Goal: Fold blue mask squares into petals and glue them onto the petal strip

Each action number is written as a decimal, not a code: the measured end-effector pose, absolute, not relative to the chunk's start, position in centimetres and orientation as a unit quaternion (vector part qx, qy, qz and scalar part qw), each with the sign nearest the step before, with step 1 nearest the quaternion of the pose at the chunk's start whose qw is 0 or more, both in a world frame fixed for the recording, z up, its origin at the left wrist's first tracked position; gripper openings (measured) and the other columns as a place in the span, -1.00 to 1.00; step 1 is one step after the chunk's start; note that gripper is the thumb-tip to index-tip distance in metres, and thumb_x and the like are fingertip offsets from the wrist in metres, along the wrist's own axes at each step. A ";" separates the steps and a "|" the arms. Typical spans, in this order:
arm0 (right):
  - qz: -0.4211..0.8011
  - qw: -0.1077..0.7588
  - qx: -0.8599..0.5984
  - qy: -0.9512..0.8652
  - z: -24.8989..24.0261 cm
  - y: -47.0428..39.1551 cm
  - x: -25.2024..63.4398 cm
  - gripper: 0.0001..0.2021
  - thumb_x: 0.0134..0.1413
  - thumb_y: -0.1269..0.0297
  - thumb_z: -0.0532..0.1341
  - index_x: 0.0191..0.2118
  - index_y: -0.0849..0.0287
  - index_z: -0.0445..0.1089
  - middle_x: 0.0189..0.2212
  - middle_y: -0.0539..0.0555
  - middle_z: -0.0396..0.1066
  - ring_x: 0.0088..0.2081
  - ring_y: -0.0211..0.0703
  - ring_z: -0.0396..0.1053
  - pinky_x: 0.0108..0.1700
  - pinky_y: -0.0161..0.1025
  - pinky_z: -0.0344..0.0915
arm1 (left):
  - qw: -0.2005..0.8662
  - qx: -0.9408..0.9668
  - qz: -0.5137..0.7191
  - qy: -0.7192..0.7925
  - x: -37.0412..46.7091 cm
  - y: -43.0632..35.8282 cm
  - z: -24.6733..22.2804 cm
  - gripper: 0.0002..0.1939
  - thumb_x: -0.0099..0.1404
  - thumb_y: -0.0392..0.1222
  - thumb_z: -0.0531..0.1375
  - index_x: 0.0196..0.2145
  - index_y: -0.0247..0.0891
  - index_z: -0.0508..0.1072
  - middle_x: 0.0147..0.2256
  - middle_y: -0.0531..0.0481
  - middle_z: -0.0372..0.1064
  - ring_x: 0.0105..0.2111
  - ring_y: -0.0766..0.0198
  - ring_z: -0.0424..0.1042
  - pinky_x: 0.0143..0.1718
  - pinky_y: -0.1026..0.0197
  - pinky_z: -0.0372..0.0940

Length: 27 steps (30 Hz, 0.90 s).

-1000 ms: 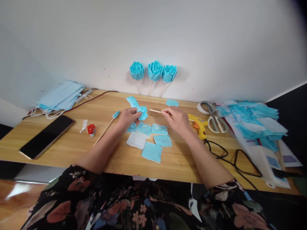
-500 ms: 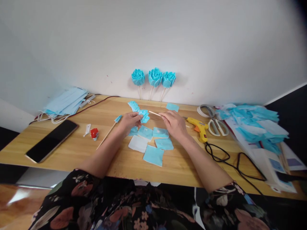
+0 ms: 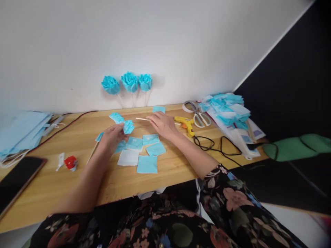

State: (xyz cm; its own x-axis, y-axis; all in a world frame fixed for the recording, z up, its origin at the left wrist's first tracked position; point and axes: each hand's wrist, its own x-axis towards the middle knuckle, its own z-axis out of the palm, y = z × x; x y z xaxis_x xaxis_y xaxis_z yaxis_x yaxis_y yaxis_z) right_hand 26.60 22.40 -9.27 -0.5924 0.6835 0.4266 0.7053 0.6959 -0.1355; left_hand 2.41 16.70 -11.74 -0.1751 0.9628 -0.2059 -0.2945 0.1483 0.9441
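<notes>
My left hand (image 3: 113, 137) is closed, pinching a crinkled blue fabric petal (image 3: 128, 127) by its edge. A second crinkled petal (image 3: 116, 117) lies just behind it. My right hand (image 3: 162, 124) grips a thin wooden stick (image 3: 142, 119), whose free end points left, a small gap from the pinched petal. Several flat blue fabric squares (image 3: 147, 164) and a white one (image 3: 128, 157) lie on the table below the hands. Another stick with a blue wrapped tip (image 3: 99, 137) is partly hidden behind my left wrist. Three blue fabric flowers (image 3: 129, 82) on sticks lean against the wall.
To the right are a yellow glue gun (image 3: 186, 124), scissors (image 3: 202, 120), a tape roll (image 3: 188, 107), heaped blue scraps (image 3: 227, 106) and a white power strip (image 3: 244, 141) with black cords. Face masks (image 3: 23, 127), a phone (image 3: 19, 182) and a red crumpled wrapper (image 3: 70, 162) lie left.
The head view has swung right, so everything sits further left in the picture. My right hand has turned over the stick, its back now more on top. Both hands keep their hold.
</notes>
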 end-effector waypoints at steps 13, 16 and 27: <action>-0.085 0.211 -0.699 -0.678 -7.3 27.6 46.5 -0.60 0.26 0.37 0.08 0.13 0.41 0.43 0.10 0.49 0.43 0.15 0.28 0.32 0.20 0.17 0.15 | 0.594 0.251 0.579 0.499 2.9 16.6 -10.6 -0.82 0.22 -0.19 0.28 -0.48 -0.32 0.41 -0.59 0.03 0.40 -0.62 0.34 0.37 -0.60 0.33 0.24; 0.007 0.348 -0.608 -0.714 -7.0 27.2 41.6 -0.66 0.29 0.30 0.09 0.07 0.23 0.48 0.08 0.33 0.47 0.15 0.16 0.36 0.24 0.15 0.17 | 0.607 0.250 0.568 0.497 2.9 16.6 -10.5 -0.84 0.24 -0.20 0.27 -0.42 -0.35 0.42 -0.56 0.00 0.43 -0.60 0.33 0.40 -0.60 0.32 0.23; 0.690 0.302 -0.381 -0.537 -11.0 24.4 19.8 -0.62 0.13 -0.03 0.34 -0.07 0.15 0.56 -0.29 0.08 0.50 -0.33 -0.24 0.41 -0.45 -0.34 0.38 | 0.630 0.283 0.541 0.480 3.1 16.1 -10.9 -0.75 0.21 -0.10 0.33 -0.43 -0.35 0.44 -0.54 -0.02 0.42 -0.57 0.32 0.43 -0.55 0.30 0.27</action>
